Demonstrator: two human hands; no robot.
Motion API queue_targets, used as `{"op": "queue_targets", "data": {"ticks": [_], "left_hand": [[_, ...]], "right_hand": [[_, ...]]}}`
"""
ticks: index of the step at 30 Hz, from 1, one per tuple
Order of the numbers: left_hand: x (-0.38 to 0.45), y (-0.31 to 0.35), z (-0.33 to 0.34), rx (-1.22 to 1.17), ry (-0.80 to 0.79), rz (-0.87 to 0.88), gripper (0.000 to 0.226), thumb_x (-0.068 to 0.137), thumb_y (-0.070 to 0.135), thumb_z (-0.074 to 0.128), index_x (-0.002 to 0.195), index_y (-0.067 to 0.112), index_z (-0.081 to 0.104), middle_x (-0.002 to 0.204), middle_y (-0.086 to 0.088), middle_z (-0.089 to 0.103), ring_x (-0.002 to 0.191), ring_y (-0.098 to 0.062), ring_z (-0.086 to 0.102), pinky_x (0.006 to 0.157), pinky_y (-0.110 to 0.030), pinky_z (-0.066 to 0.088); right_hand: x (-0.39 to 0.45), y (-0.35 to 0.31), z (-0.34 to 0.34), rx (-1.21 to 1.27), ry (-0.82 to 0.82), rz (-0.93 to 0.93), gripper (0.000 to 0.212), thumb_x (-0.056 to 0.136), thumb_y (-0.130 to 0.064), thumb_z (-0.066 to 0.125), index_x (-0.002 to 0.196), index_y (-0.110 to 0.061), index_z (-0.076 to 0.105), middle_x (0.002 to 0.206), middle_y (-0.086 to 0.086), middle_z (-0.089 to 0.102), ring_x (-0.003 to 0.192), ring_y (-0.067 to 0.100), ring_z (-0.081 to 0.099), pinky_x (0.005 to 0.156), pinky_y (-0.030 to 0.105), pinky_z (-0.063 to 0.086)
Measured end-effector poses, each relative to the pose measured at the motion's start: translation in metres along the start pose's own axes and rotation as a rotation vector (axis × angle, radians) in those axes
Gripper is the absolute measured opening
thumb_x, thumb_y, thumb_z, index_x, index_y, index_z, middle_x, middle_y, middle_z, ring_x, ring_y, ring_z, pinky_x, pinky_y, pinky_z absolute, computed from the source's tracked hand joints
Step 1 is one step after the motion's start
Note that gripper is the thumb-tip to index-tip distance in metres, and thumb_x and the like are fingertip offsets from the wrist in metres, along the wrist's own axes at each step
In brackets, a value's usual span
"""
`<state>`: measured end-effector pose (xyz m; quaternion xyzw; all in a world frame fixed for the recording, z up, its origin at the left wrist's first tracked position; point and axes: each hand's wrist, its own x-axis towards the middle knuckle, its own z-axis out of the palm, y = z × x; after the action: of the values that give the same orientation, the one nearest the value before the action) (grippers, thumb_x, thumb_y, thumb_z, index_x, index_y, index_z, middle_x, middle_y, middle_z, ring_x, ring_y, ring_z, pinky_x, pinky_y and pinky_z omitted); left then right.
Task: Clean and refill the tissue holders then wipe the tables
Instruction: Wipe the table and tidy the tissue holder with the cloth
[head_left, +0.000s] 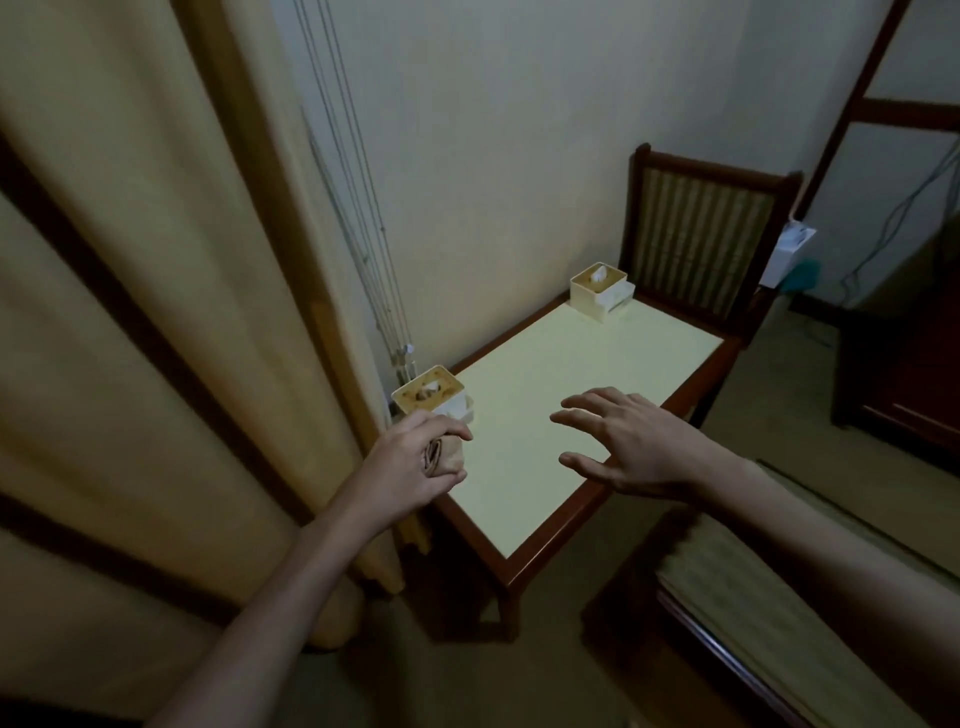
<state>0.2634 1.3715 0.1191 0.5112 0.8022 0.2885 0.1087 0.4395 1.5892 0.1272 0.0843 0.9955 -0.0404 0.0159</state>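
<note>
A folded cloth (445, 453) is held tight in the left hand (410, 460), low and left of middle. Just above it, the near tissue holder (432, 397) should be wiped gently. The right hand (631, 447) is spread open over the desk (566, 384); the holder could be steadied with it.

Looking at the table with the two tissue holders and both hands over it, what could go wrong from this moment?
1. The near tissue holder stands at the table corner by the curtain; the left hand, gripping a bunched cloth right beside it, might knock it off.
2. The far tissue holder also sits near an edge, so a wide wipe could push it.
3. The right hand hovers open, steadying nothing.
</note>
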Motion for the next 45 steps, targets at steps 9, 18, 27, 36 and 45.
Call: {"op": "queue_targets", "data": {"ticks": [9,18,27,36,45], "left_hand": [[0.114,0.03,0.051,-0.03,0.109,-0.115,0.037,0.075,0.022,0.08,0.107,0.03,0.065,0.108,0.01,0.052,0.097,-0.008,0.05,0.078,-0.02,0.036],[0.184,-0.001,0.049,-0.053,0.153,-0.241,0.036,0.076,0.022,0.078,0.107,0.034,0.063,0.105,0.017,0.049,0.093,0.006,0.046,0.075,-0.01,0.035],[0.239,-0.035,0.014,-0.067,0.159,-0.234,0.038,0.079,0.014,0.076,0.112,0.029,0.064,0.109,0.006,0.053,0.098,-0.004,0.051,0.079,-0.005,0.037],[0.273,-0.047,0.011,-0.108,0.168,-0.241,0.038,0.08,0.015,0.075,0.114,0.028,0.064,0.11,0.004,0.053,0.101,-0.007,0.051,0.08,-0.006,0.035],[0.306,-0.056,0.031,0.041,0.226,-0.213,0.036,0.076,0.028,0.071,0.111,0.027,0.064,0.105,0.001,0.062,0.092,-0.011,0.059,0.082,-0.031,0.054]], "right_hand": [[0.069,0.13,-0.013,-0.031,-0.073,-0.114,0.064,0.095,-0.062,0.026,0.145,-0.025,0.035,0.151,-0.001,0.036,0.14,0.017,0.029,0.111,0.036,0.028],[0.167,0.182,-0.012,-0.009,-0.082,-0.211,0.062,0.095,-0.061,0.028,0.144,-0.025,0.037,0.15,-0.001,0.038,0.138,0.016,0.03,0.11,0.036,0.03],[0.235,0.205,-0.014,0.012,-0.099,-0.232,0.059,0.095,-0.061,0.029,0.142,-0.026,0.041,0.148,-0.005,0.04,0.135,0.015,0.034,0.106,0.035,0.032],[0.277,0.231,-0.028,-0.058,-0.15,-0.266,0.059,0.095,-0.059,0.032,0.142,-0.025,0.041,0.151,-0.003,0.037,0.137,0.015,0.031,0.107,0.035,0.031],[0.322,0.28,-0.017,-0.081,-0.142,-0.439,0.057,0.094,-0.059,0.036,0.14,-0.026,0.043,0.144,-0.004,0.044,0.13,0.018,0.038,0.104,0.036,0.034]]}}
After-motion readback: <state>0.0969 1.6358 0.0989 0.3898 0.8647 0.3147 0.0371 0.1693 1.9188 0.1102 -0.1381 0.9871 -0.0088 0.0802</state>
